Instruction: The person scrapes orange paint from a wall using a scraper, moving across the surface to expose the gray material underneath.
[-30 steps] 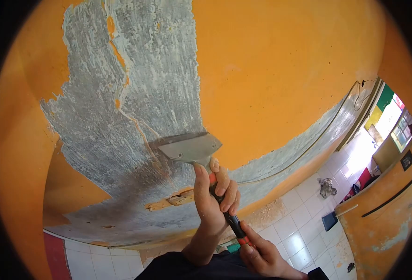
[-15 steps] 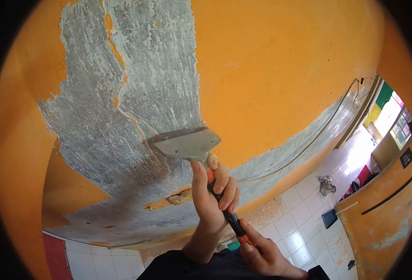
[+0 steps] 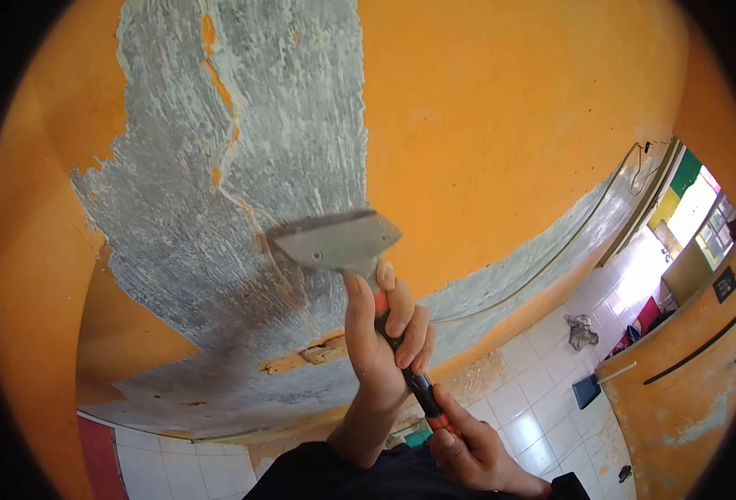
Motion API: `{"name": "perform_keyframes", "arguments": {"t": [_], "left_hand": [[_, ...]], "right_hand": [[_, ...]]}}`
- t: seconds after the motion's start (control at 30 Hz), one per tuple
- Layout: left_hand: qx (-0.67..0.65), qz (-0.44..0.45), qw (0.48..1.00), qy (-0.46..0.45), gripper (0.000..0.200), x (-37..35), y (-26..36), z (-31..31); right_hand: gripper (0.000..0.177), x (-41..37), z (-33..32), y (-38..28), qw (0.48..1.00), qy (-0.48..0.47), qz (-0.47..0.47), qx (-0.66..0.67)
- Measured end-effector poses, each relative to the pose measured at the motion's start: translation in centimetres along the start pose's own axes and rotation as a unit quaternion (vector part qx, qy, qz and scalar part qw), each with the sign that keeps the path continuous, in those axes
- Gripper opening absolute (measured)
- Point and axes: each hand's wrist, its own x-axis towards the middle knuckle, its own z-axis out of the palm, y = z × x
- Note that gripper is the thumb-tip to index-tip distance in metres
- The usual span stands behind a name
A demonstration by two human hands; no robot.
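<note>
Jutting from both hands (image 3: 380, 350), the scraper (image 3: 334, 243)

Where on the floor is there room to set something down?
The white tiles between the right hand and the dark pan look bare. It's more crowded around the crumpled silvery item and red thing beyond; crumbs lie along the wall.

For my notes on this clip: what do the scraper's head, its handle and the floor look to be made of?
Scraper head: likely metal, dull grey, with small round fasteners showing.
Handle: probably plastic or rubber, black with red bands and a slight sheen; which of the two, I can't tell.
Floor: apparently glazed ceramic tile, pale squares with joint lines and bright reflections.
</note>
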Motion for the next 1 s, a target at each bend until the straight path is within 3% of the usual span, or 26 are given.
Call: {"name": "perform_keyframes", "arguments": {"t": [0.13,0.23,0.3,0.33,0.4,0.5,0.6,0.73,0.8,1.0], "left_hand": [[0.02,0.007,1.0,-0.007,0.038,0.8,1.0,1.0],[0.042,0.018,0.999,0.006,0.039,1.3,1.4,2.1],[0.03,0.013,0.999,-0.007,0.039,1.0,1.1,1.1],[0.011,0.005,1.0,-0.009,0.039,0.9,0.9,0.6],[0.018,0.003,1.0,0.007,0.039,0.6,0.8,0.7],[0.032,-0.005,0.999,0.016,0.039,0.3,0.9,0.7],[0.027,-0.012,1.0,0.005,0.039,0.1,1.0,0.7],[-0.004,-0.025,1.0,-0.013,0.038,0.3,1.6,1.1],[0.001,-0.021,1.0,-0.012,0.038,0.4,1.4,1.0],[0.009,-0.009,0.999,-0.035,0.037,1.0,1.4,0.8]], "right_hand": [[0.056,0.6,-0.1,-0.7,0.999,-0.006,0.015,-0.035],[0.058,0.7,-0.5,0.1,0.997,-0.011,-0.039,0.073],[0.066,-0.5,-0.5,1.3,0.971,0.027,-0.163,-0.171],[0.066,-1.0,-0.3,2.3,0.971,0.03,-0.167,-0.17],[0.063,-1.6,-0.1,3.7,0.915,0.062,-0.206,-0.343],[0.075,-1.4,0.2,2.4,0.907,0.057,-0.195,-0.368],[0.066,-1.5,0.9,1.3,0.943,0.069,-0.185,-0.268],[0.067,-1.7,1.4,1.3,0.949,0.06,-0.179,-0.254],[0.077,-1.7,1.6,1.6,0.938,0.074,-0.197,-0.277],[0.076,-1.4,0.9,3.0,0.938,0.056,-0.182,-0.291]]}}
